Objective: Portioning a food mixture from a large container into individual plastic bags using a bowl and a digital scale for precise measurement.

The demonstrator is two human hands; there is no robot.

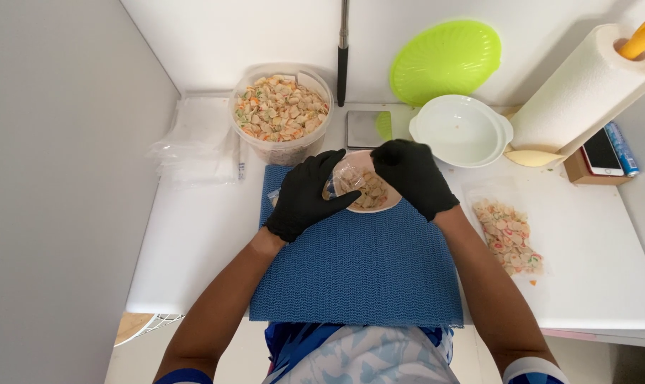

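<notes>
Here, both my gloved hands meet over a small clear bag of shell pasta.

My left hand [304,193] grips the clear bag [341,183] while my right hand [411,174] pinches its far edge, above a pink bowl [379,201] on the blue mat [358,263]. Farther left stands the pasta tub [282,114]; to the right, a white bowl [461,130] and a filled bag [509,235].

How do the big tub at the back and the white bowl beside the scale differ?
The clear tub is heaped with mixed, multicoloured pieces; the white bowl looks nearly empty. The tub is tall with see-through walls, while the bowl is low, opaque and has small side handles. The tub sits left of the scale, the bowl to its right. Both are round, uncovered and stand on the white table.
</notes>
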